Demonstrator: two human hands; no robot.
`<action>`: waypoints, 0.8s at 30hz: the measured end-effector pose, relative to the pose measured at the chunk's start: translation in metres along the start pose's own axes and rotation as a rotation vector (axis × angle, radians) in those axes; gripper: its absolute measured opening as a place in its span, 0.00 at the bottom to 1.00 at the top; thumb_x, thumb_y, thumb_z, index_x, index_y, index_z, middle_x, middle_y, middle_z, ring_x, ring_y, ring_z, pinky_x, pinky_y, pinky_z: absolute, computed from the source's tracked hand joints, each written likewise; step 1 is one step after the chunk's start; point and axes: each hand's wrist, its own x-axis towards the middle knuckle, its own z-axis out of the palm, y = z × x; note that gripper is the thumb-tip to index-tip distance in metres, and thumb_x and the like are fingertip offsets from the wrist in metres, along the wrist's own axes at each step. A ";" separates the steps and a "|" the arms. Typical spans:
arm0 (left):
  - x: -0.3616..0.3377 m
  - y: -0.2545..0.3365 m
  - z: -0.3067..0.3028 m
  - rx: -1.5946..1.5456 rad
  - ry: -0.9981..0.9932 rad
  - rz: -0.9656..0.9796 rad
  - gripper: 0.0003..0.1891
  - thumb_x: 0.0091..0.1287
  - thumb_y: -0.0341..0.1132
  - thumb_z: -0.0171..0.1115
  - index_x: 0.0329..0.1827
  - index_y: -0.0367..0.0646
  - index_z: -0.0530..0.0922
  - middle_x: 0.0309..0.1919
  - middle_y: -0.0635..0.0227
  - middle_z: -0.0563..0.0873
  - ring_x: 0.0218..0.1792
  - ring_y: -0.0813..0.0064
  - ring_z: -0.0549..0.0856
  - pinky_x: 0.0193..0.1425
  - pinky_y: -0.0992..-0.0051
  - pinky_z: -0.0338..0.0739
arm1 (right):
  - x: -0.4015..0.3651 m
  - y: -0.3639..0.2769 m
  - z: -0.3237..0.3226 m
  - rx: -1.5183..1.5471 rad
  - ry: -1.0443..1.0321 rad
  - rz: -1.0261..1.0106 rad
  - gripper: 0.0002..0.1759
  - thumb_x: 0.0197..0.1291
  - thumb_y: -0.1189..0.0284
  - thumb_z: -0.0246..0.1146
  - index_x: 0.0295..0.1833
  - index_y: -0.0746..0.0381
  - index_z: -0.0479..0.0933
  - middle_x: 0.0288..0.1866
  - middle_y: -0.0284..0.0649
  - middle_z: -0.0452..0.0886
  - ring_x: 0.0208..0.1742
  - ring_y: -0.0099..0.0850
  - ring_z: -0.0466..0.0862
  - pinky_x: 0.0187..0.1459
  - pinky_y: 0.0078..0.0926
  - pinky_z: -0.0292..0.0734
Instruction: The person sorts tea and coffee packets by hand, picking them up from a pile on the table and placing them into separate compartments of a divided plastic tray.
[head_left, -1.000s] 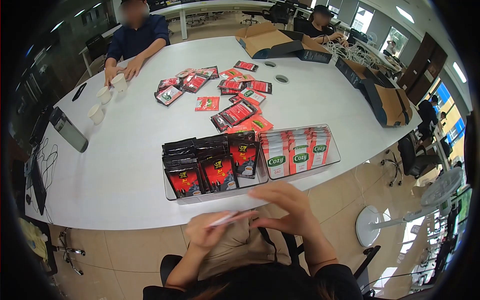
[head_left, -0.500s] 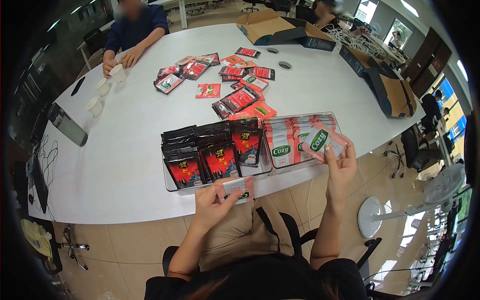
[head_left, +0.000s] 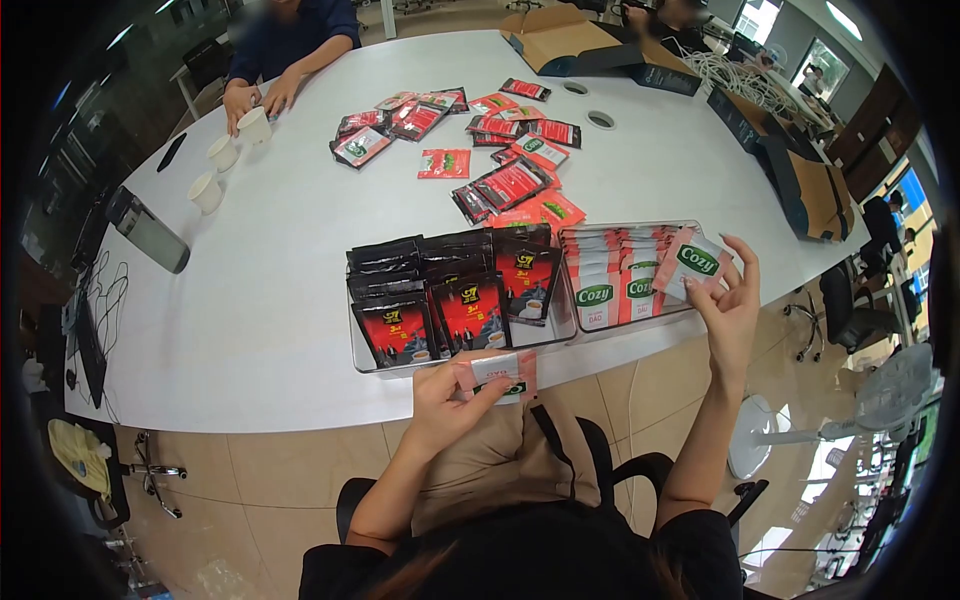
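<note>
My left hand (head_left: 445, 405) is closed on a pink and white Cozy sachet (head_left: 513, 372), held upside down just in front of the table edge. Between the thumb and fingers of my right hand (head_left: 733, 305) is another Cozy sachet (head_left: 694, 262), its green logo facing me. It hovers at the right end of a clear tray (head_left: 645, 324) packed with rows of Cozy sachets (head_left: 596, 297). Beside that, on the left, a second clear tray (head_left: 562, 338) contains black and red G7 coffee sachets (head_left: 470, 312) standing in rows.
Loose red, black and pink sachets (head_left: 445, 164) lie scattered mid-table. Paper cups (head_left: 205, 193), a bottle (head_left: 148, 232) and a phone (head_left: 172, 152) are at left. Another person's hands (head_left: 262, 98) touch a cup. Opened cardboard boxes (head_left: 790, 180) lie at the far right.
The view has shifted, moving the scene rightward in the picture. My right hand has drawn its sachet slightly right and up relative to the tray, some fingers extending. My left hand keeps its sachet.
</note>
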 end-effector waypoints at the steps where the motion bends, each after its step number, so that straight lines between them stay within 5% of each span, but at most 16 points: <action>1: -0.002 0.002 -0.001 0.020 -0.015 -0.046 0.08 0.57 0.20 0.69 0.37 0.29 0.78 0.41 0.54 0.86 0.38 0.76 0.87 0.40 0.79 0.81 | 0.001 0.000 -0.004 -0.048 -0.074 0.056 0.31 0.56 0.86 0.60 0.66 0.63 0.62 0.42 0.40 0.82 0.42 0.20 0.80 0.47 0.16 0.72; 3: -0.002 0.004 -0.003 0.061 -0.044 -0.134 0.07 0.57 0.20 0.68 0.32 0.31 0.76 0.43 0.51 0.86 0.38 0.74 0.87 0.40 0.78 0.82 | 0.007 0.009 -0.009 -0.244 -0.206 0.021 0.28 0.56 0.84 0.60 0.64 0.62 0.65 0.39 0.37 0.82 0.40 0.19 0.79 0.45 0.16 0.71; 6: -0.002 -0.002 0.003 -0.008 0.060 -0.047 0.14 0.56 0.26 0.72 0.45 0.35 0.82 0.40 0.60 0.89 0.35 0.77 0.88 0.36 0.80 0.80 | 0.006 0.012 -0.008 -0.449 -0.287 0.008 0.22 0.57 0.79 0.61 0.58 0.60 0.72 0.33 0.32 0.82 0.36 0.18 0.77 0.40 0.20 0.68; 9: -0.001 -0.001 0.004 -0.027 0.062 -0.053 0.13 0.56 0.26 0.72 0.44 0.35 0.82 0.39 0.61 0.89 0.33 0.77 0.88 0.36 0.80 0.80 | 0.002 0.015 -0.006 -0.607 -0.242 0.048 0.17 0.57 0.76 0.64 0.53 0.61 0.76 0.32 0.34 0.83 0.35 0.21 0.78 0.40 0.23 0.69; 12: -0.003 -0.003 0.004 -0.010 0.058 -0.034 0.12 0.56 0.26 0.71 0.43 0.34 0.83 0.39 0.61 0.89 0.32 0.77 0.88 0.36 0.80 0.80 | -0.001 0.008 -0.003 -0.902 -0.108 -0.336 0.15 0.57 0.72 0.66 0.50 0.63 0.77 0.31 0.36 0.84 0.34 0.26 0.80 0.41 0.24 0.70; 18: -0.001 0.001 0.002 0.025 0.025 -0.065 0.11 0.56 0.26 0.72 0.41 0.34 0.83 0.40 0.61 0.89 0.32 0.75 0.88 0.35 0.80 0.80 | 0.005 -0.002 -0.003 -0.777 -0.236 0.052 0.12 0.54 0.71 0.68 0.42 0.64 0.79 0.34 0.38 0.84 0.38 0.29 0.81 0.41 0.27 0.73; 21: 0.000 -0.002 0.004 0.008 0.055 -0.007 0.12 0.56 0.26 0.72 0.42 0.35 0.83 0.40 0.61 0.89 0.32 0.75 0.88 0.34 0.80 0.80 | 0.013 0.008 -0.016 -0.831 -0.206 0.061 0.11 0.52 0.71 0.69 0.39 0.65 0.79 0.34 0.38 0.83 0.37 0.30 0.80 0.40 0.27 0.73; 24: 0.000 -0.004 0.004 0.030 0.052 0.021 0.12 0.56 0.26 0.71 0.43 0.35 0.83 0.40 0.61 0.89 0.33 0.75 0.88 0.35 0.80 0.81 | 0.020 0.003 -0.015 -0.939 -0.195 -0.184 0.11 0.51 0.72 0.69 0.39 0.65 0.78 0.31 0.39 0.81 0.32 0.33 0.79 0.37 0.29 0.72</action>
